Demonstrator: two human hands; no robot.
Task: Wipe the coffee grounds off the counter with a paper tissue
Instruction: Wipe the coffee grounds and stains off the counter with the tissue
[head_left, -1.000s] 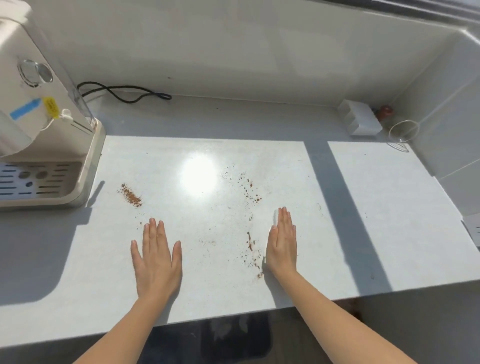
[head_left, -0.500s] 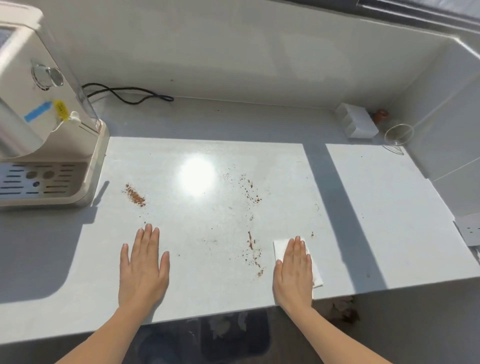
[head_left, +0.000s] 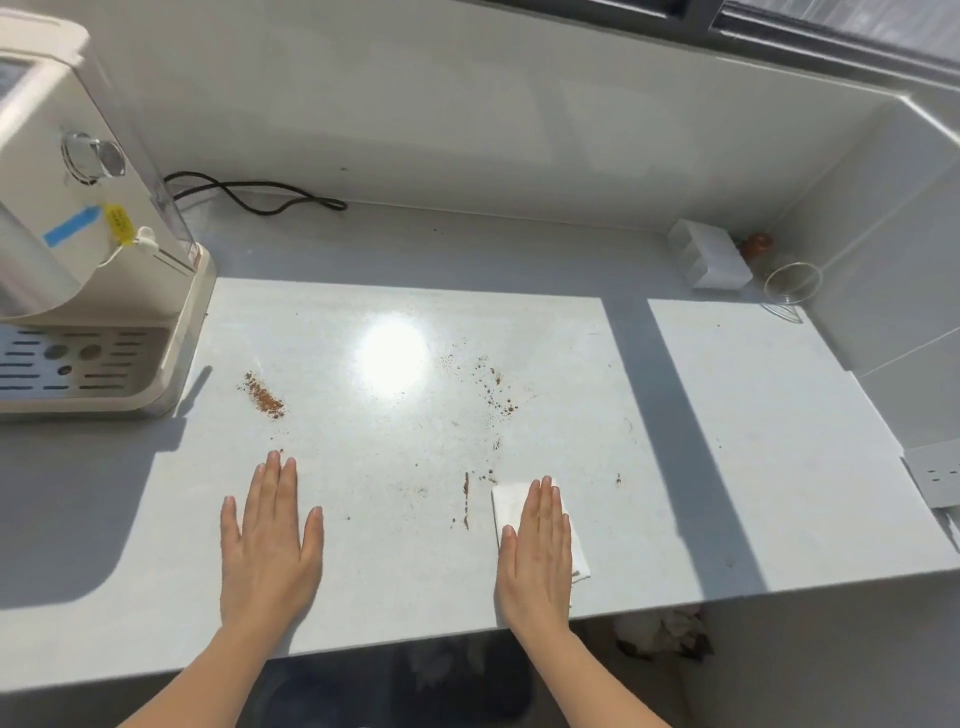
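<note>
White paper tissue (head_left: 511, 500) lies flat on the counter (head_left: 753, 467) near its front edge, pinned under the right hand (head_left: 537, 561), whose fingers are straight and together, pressing down. Just beside the tissue at 9 o'clock runs a thin streak of coffee grounds (head_left: 466, 499); more specks scatter at 12 o'clock, and a denser pile (head_left: 265, 397) sits at 10 o'clock. The left hand (head_left: 270, 551) rests flat, fingers straight, holding nothing. Further out at 10 o'clock stands a cream coffee machine (head_left: 78, 260); at 2 o'clock, a clear cup (head_left: 792, 283).
</note>
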